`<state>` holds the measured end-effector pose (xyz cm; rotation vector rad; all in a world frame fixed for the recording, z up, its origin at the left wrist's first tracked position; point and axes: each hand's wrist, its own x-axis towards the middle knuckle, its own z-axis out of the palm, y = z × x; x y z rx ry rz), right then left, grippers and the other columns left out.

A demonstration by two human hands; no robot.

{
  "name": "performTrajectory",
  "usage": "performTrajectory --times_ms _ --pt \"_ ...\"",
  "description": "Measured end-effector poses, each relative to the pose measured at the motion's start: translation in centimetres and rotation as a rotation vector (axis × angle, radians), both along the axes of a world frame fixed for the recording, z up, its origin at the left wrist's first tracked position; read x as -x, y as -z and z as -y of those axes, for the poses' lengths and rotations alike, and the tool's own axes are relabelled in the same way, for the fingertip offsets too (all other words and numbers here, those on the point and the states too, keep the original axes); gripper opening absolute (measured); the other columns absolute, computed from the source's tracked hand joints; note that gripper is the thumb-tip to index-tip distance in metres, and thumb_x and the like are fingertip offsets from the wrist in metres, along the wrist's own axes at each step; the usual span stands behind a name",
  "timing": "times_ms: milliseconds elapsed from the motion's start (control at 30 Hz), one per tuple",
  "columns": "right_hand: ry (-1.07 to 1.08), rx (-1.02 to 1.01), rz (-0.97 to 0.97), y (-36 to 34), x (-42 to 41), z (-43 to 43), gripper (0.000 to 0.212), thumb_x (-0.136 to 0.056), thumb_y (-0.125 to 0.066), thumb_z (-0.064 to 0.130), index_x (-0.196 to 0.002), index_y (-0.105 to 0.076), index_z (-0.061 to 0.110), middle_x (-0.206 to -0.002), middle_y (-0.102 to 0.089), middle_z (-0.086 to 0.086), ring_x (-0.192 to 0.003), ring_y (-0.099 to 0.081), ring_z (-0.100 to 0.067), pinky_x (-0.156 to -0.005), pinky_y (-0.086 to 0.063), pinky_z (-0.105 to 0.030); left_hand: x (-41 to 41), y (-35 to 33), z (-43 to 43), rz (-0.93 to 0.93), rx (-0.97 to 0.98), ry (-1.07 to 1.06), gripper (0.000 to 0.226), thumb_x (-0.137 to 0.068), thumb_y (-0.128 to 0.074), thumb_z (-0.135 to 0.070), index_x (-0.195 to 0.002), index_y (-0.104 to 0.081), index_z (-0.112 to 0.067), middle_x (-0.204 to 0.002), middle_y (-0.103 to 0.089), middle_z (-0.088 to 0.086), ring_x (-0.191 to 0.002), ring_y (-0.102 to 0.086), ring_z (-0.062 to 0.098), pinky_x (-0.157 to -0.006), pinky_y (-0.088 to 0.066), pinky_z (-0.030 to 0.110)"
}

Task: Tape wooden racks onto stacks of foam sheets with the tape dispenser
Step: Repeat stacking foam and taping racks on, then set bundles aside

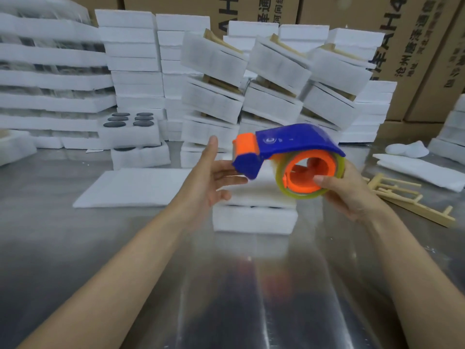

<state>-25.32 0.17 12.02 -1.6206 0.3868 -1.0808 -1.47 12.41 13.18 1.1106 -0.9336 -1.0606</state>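
Observation:
My right hand (pixel 352 192) grips a blue and orange tape dispenser (pixel 289 152) by its tape roll, thumb pressed into the orange core, holding it up in the middle of the view. My left hand (pixel 214 177) is spread with straight fingers just left of the dispenser's blue nose, fingertips touching or nearly touching it. Right below the dispenser a stack of white foam sheets (pixel 254 217) lies on the metal table. A wooden rack (pixel 412 200) lies flat on the table to the right, beyond my right hand.
A flat foam sheet (pixel 130 188) lies left of the stack. Tall piles of foam bundles with wooden racks (pixel 274 79) stand at the back, foam trays with dark stones (pixel 128 120) at back left. Loose foam sheets (pixel 417 170) lie at right. Cardboard boxes (pixel 415 46) line the wall.

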Motion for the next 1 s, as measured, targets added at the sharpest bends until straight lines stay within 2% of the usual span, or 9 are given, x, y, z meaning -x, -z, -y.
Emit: performTrajectory --times_ms 67,167,233,300,467,600,767,933,1000 --pt "-0.053 0.063 -0.026 0.0 -0.1 -0.2 0.052 -0.071 -0.062 -0.004 -0.111 -0.065 0.028 -0.1 -0.072 0.009 -0.095 -0.068 -0.007 -0.074 -0.054 -0.02 -0.1 -0.2 -0.2 -0.046 -0.03 0.051 0.063 -0.089 -0.04 -0.065 -0.099 -0.069 -0.01 -0.087 -0.072 -0.001 -0.073 -0.066 0.006 -0.064 -0.043 0.024" --pt "-0.104 0.097 -0.027 -0.4 0.1 -0.3 0.057 -0.067 -0.075 0.0 -0.111 -0.067 0.036 -0.104 -0.071 0.008 -0.098 -0.067 -0.009 -0.077 -0.055 -0.022 -0.3 -0.1 -0.7 -0.165 0.047 0.131 0.028 -0.092 -0.053 -0.042 -0.092 -0.066 -0.017 -0.074 -0.066 -0.006 -0.056 -0.059 0.004 -0.048 -0.038 0.016" --pt "-0.1 0.095 -0.03 -0.3 0.2 -0.2 0.058 -0.069 -0.072 -0.002 -0.111 -0.067 0.037 -0.104 -0.071 0.008 -0.099 -0.067 -0.008 -0.076 -0.055 -0.022 -0.2 -0.1 -0.8 -0.245 0.045 0.198 0.019 -0.09 -0.057 -0.035 -0.089 -0.067 -0.019 -0.074 -0.065 -0.006 -0.053 -0.054 0.003 -0.045 -0.036 0.014" --pt "-0.086 0.078 -0.025 0.0 0.3 0.0 0.061 -0.069 -0.064 -0.006 -0.109 -0.068 0.04 -0.102 -0.072 0.01 -0.096 -0.068 -0.006 -0.073 -0.055 -0.02 0.0 -0.1 -0.8 -0.337 0.033 0.251 0.016 -0.09 -0.057 -0.028 -0.087 -0.069 -0.017 -0.076 -0.063 -0.003 -0.055 -0.05 0.004 -0.045 -0.037 0.013" --pt "-0.082 0.052 -0.046 0.2 0.1 0.2 0.071 -0.062 -0.08 0.01 -0.126 -0.056 0.025 -0.116 -0.068 0.0 -0.108 -0.065 -0.017 -0.074 -0.057 -0.03 0.6 -0.3 -0.6 -0.287 0.112 0.207 0.036 -0.095 -0.05 -0.011 -0.067 -0.071 -0.017 -0.071 -0.06 0.001 -0.06 -0.049 0.007 -0.049 -0.039 0.015" --pt "-0.08 0.051 -0.013 0.4 -0.1 0.3 0.064 -0.062 -0.078 0.01 -0.12 -0.06 0.031 -0.112 -0.069 0.003 -0.105 -0.066 -0.014 -0.073 -0.056 -0.026 1.5 -0.8 -0.5 -0.21 0.214 0.109 0.029 -0.095 -0.048 -0.006 -0.078 -0.071 -0.008 -0.091 -0.064 0.013 -0.086 -0.056 0.018 -0.079 -0.045 0.025" --pt "-0.077 0.069 0.045 0.4 0.3 0.7 0.058 -0.064 -0.075 0.01 -0.117 -0.064 0.031 -0.108 -0.07 0.003 -0.104 -0.066 -0.015 -0.075 -0.056 -0.028 2.8 -1.2 -0.4 -0.151 0.228 0.042 0.025 -0.099 -0.04 -0.001 -0.092 -0.064 0.001 -0.09 -0.062 0.014 -0.084 -0.055 0.019 -0.079 -0.047 0.026" --pt "-0.073 0.049 0.022 0.7 0.2 1.1 0.066 -0.062 -0.081 0.006 -0.123 -0.06 0.023 -0.113 -0.068 -0.005 -0.107 -0.065 -0.022 -0.076 -0.056 -0.035 3.4 -1.7 -0.1 -0.176 0.129 0.029 0.026 -0.096 -0.035 0.007 -0.112 -0.055 0.013 -0.11 -0.053 0.027 -0.101 -0.046 0.032 -0.101 -0.036 0.046" --pt "-0.078 0.02 0.058 0.9 0.1 1.0 0.059 -0.062 -0.076 0.005 -0.115 -0.065 0.028 -0.109 -0.07 -0.001 -0.105 -0.066 -0.018 -0.075 -0.057 -0.032 3.6 -2.0 0.0 -0.224 0.109 0.035 0.03 -0.097 -0.035 0.008 -0.121 -0.048 0.021 -0.111 -0.049 0.027 -0.102 -0.041 0.032 -0.098 -0.033 0.044"
